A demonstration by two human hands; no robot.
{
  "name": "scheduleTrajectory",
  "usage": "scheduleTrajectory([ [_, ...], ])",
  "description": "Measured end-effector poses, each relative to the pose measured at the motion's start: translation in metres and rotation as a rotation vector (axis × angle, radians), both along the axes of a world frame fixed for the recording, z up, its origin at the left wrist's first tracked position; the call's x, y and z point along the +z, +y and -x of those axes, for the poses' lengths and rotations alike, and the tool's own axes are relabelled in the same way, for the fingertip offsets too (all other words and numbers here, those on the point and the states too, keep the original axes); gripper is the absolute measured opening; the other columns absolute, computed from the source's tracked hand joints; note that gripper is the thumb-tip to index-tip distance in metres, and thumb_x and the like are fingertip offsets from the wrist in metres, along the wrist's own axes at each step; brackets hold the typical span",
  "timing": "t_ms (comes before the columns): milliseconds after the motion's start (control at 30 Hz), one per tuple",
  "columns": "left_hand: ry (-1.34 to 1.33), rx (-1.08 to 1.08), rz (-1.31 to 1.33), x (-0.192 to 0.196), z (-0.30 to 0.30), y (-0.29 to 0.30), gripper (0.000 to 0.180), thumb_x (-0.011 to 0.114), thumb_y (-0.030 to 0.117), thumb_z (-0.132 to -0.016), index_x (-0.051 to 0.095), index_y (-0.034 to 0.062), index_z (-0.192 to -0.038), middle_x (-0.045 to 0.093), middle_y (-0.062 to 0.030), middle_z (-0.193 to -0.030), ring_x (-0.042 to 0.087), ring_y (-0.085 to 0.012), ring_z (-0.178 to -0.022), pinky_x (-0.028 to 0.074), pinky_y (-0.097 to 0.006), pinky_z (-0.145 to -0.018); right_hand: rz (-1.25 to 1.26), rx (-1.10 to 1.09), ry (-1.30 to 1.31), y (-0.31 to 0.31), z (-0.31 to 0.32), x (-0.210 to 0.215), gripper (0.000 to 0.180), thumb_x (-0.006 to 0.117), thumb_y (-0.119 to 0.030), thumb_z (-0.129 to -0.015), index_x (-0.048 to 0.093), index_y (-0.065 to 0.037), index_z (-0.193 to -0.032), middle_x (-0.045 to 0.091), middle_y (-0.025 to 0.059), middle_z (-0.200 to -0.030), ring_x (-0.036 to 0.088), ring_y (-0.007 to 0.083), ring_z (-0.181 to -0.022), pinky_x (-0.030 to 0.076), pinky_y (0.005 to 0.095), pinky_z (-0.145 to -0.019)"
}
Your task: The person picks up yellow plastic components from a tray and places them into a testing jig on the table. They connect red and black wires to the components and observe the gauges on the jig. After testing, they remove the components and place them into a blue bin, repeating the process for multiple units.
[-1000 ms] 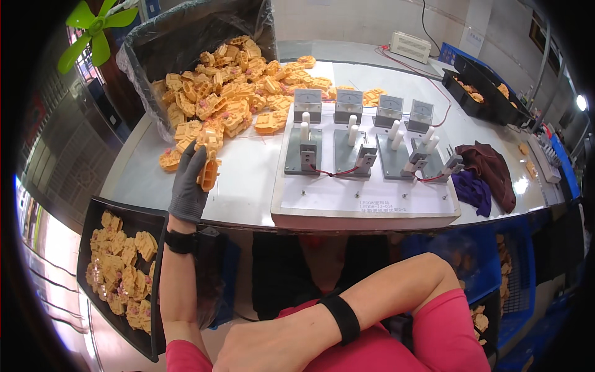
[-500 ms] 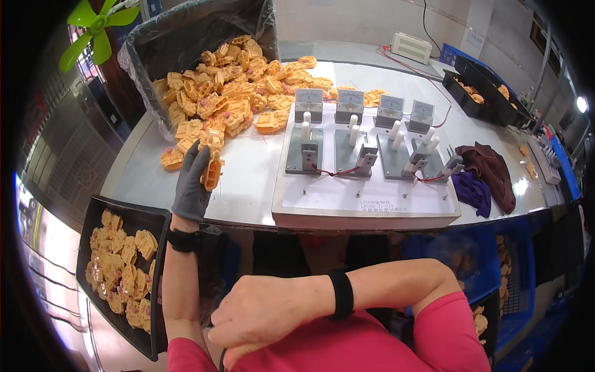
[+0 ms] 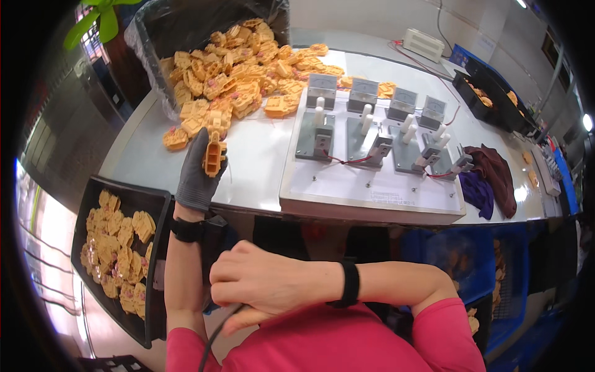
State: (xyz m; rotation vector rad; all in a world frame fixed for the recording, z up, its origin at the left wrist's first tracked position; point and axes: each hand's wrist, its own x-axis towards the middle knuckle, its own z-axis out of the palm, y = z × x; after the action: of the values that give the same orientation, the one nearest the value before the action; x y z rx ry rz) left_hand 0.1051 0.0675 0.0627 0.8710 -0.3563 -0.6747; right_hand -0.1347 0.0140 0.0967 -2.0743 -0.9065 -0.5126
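My left hand (image 3: 196, 177), in a grey glove, is closed round a yellow-orange moulded plastic part (image 3: 214, 160) with hollow compartments facing up. It is above the table's front left edge, beside the heap of similar parts (image 3: 232, 68). My bare right hand (image 3: 260, 279) is held in front of my chest, fingers curled. A thin black cable (image 3: 215, 335) runs down from between its thumb and fingers; the cable's far end is out of sight. Each wrist has a black band.
A plastic-lined bin (image 3: 145, 59) spills parts onto the table. Right of it stands a white test board (image 3: 365, 186) with meters, grey clamps and white posts. A black tray of parts (image 3: 162, 273) sits low left. Dark cloths (image 3: 493, 180) lie at the right.
The plastic part in my left hand has turned, its hollow side now facing me more. My right hand has risen slightly, and more of the cable shows. The whole view has shifted a little.
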Motion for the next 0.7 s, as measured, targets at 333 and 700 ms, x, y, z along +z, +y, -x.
scheduleTrajectory([
  [333, -0.217, 0.008, 0.039, 0.028, 0.103, 0.004, 0.068, 0.065, 0.016, -0.094, 0.03, 0.0039, -0.151, 0.053, -0.0123, -0.135, 0.056, -0.0203, -0.121, 0.047, -0.034, -0.102, -0.586, -0.623, 0.38, -0.065, 0.04, -0.007, 0.059, 0.075, -0.016, -0.089, 0.043, -0.005, -0.138, 0.06, 0.0099, -0.125, 0.062, 0.0171, -0.102, 0.048, 0.0315, -0.089],
  [700, -0.247, -0.162, -0.027, 0.011, 0.126, 0.002, 0.055, 0.056, 0.013, -0.099, 0.036, -0.0004, -0.149, 0.048, -0.0107, -0.142, 0.045, -0.0191, -0.132, 0.037, -0.032, -0.11, -0.925, -0.481, 0.474, -0.068, 0.018, -0.031, 0.055, 0.067, -0.01, -0.095, 0.038, 0.002, -0.14, 0.066, 0.0107, -0.114, 0.065, 0.0121, -0.096, 0.051, 0.0251, -0.081],
])
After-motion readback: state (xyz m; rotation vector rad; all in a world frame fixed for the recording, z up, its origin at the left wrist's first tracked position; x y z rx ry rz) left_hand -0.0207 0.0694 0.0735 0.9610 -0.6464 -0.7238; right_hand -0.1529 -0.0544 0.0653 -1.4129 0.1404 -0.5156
